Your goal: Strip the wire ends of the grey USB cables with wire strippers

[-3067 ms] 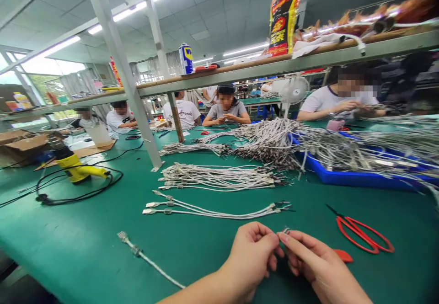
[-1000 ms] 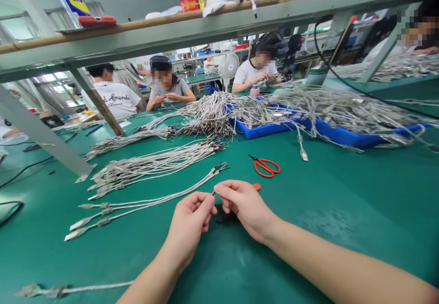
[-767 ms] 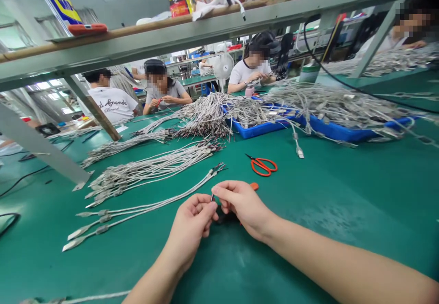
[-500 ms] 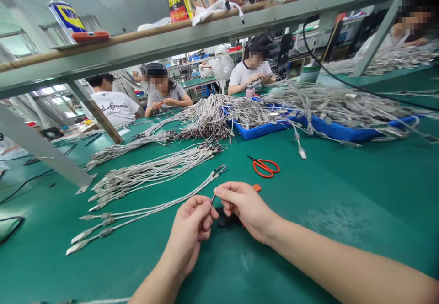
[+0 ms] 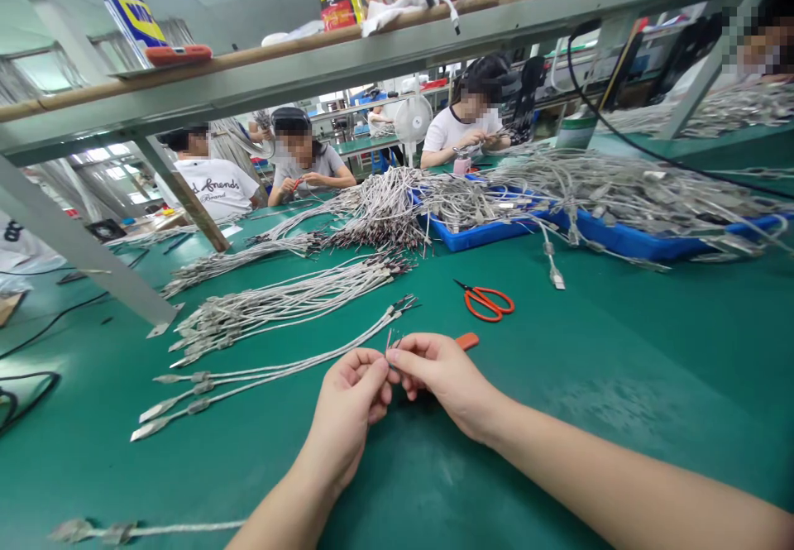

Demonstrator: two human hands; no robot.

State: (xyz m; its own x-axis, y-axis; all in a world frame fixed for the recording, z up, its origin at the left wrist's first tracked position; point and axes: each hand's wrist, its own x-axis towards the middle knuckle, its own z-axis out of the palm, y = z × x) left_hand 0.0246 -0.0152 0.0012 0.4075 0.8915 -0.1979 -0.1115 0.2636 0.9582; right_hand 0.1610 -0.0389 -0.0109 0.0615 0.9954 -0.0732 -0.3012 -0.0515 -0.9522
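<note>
Beyond, blue trays full of cables

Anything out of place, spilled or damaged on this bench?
Mildly, yes. Grey cables overflow the blue trays, and one trails over the rim with its plug lying on the green mat. A single cable lies apart at the near edge. No damage shows; left hand and right hand pinch thin wire ends.

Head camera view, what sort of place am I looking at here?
Most likely a cable assembly workshop. Grey cable bundles lie in rows on a long green bench, blue trays hold heaps more, and other people sit at benches behind doing handwork. The left hand and right hand pinch thin wire ends.
</note>
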